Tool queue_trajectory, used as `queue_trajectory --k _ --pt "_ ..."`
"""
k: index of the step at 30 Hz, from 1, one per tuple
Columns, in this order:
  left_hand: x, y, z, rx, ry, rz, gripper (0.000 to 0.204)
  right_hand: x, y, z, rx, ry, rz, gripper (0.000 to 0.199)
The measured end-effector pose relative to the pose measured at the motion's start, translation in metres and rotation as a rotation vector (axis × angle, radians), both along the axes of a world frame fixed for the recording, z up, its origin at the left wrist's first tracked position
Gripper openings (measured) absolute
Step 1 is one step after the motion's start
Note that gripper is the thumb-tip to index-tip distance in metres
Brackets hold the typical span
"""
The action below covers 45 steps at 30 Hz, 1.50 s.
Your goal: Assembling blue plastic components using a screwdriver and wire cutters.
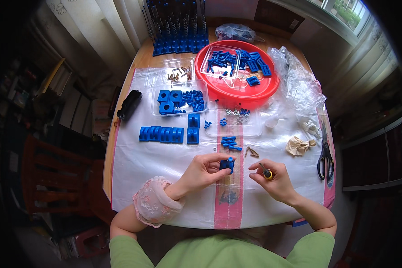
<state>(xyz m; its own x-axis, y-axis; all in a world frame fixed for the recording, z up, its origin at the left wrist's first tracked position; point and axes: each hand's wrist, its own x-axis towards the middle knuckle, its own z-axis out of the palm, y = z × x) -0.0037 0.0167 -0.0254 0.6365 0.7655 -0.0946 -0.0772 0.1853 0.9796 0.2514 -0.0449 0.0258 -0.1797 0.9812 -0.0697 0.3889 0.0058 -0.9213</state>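
Left hand [200,173] is pinching a blue block [226,165], right hand [276,181] gripping a screwdriver [267,174]; a row of blocks [165,135] is standing by (seemingly finished), blue pegs [229,143] waiting.

Your left hand [203,169]: block [227,165], held over the near part of the cloth [165,165].
Your right hand [276,178]: screwdriver [267,174], right of the block.
Ahead of you: pegs [228,143] lie beyond your hands, screws [254,152] to their right.
Your left: a row of blocks [161,135] before a box [191,86] of parts [192,102].
Far side: a rack [178,47] stands left of the basin [228,96].
Your right: scissors [326,161] lie near the edge, before heaped bags [299,89].
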Motion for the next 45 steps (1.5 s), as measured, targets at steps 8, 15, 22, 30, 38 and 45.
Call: queue_trajectory --k 8,15,22,30,38,45 --pt "-0.001 -0.002 0.001 -0.031 0.003 0.032 0.034 -0.034 0.037 0.008 0.165 0.061 0.136 0.037" --pt "0.0 -0.006 0.008 -0.107 -0.064 0.066 0.032 -0.048 0.046 -0.008 0.23 0.033 0.166 0.02" --pt "0.001 -0.008 0.01 -0.121 -0.011 0.063 0.036 -0.051 0.042 -0.007 0.302 -0.023 0.177 0.023" --pt "0.002 -0.003 0.013 -0.17 -0.061 0.037 0.034 -0.05 0.041 -0.007 0.337 -0.015 0.19 0.021" --pt "0.004 0.003 0.007 -0.115 -0.1 -0.008 0.034 -0.031 0.051 0.014 0.073 0.208 0.149 0.033" --pt "0.0 0.007 0.014 -0.26 -0.145 -0.04 0.033 -0.008 0.055 0.034 -0.101 0.512 0.024 0.024"
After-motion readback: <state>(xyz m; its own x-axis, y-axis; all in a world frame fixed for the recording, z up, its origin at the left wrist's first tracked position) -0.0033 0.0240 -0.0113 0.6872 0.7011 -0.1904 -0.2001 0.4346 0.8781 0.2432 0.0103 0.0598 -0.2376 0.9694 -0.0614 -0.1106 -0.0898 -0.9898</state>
